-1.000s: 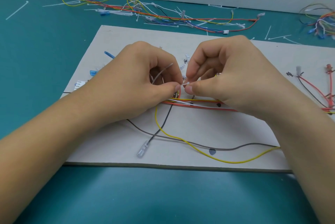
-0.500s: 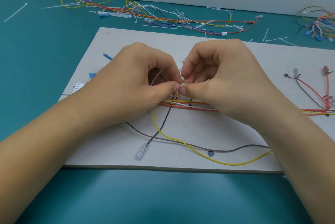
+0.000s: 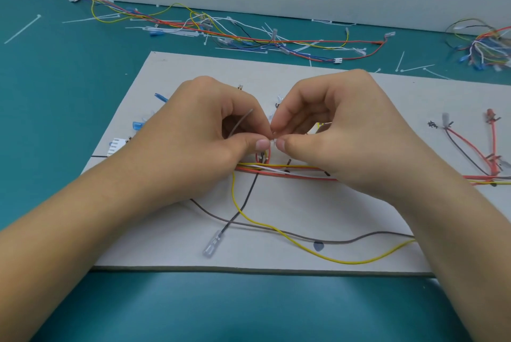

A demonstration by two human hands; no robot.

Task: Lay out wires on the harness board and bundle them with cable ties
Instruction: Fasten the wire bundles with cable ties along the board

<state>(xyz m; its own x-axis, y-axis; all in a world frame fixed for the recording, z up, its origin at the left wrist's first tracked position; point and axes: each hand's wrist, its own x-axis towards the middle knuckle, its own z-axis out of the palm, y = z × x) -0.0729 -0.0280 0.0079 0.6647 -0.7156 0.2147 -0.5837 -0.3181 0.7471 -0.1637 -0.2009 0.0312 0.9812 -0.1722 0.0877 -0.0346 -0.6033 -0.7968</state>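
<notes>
A spare tie is seen on the counter at the far left. A white connector is laid at the left edge of the board. The left hand is held over the board's middle, its grip clamped on a tie between thumb and forefinger. The tie is held just above the bundle of red, yellow and white wires. The right hand is set just beside it, and its grip is pinched on the same tie. A yellow wire is trailed across the near board. Red wires are laid at the right, and a tangle is heaped at the far right.
</notes>
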